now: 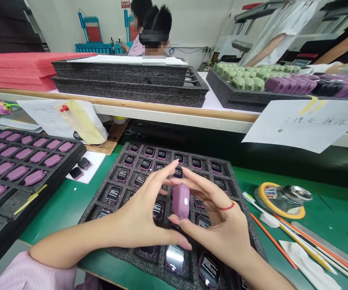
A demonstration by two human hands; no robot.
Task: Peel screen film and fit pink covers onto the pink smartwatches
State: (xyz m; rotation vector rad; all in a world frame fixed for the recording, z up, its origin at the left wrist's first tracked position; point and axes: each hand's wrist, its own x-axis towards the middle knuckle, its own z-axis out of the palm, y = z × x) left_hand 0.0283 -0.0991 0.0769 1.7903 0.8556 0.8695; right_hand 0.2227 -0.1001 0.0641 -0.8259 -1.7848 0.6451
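Note:
A purple smartwatch body (181,201) is held on edge in my right hand (219,213), gripped between thumb and fingers. A white oval button shows on its side. My left hand (143,207) is beside it, thumb and fingers spread wide, apart from the watch as far as I can see. Below both hands lies a dark grey foam tray (98,201) with rows of purple smartwatches, their black screens showing small white text. One watch (175,257) near the tray's front has a bright reflection on its screen. My hands hide several slots in the middle.
At left stands another foam tray (7,207) of purple watches; two watches lie on white paper (94,163). Right are a glass jar (290,199), swabs, sticks and crumpled tissue (303,257). A shelf (162,117) carries foam trays. Other people are behind it.

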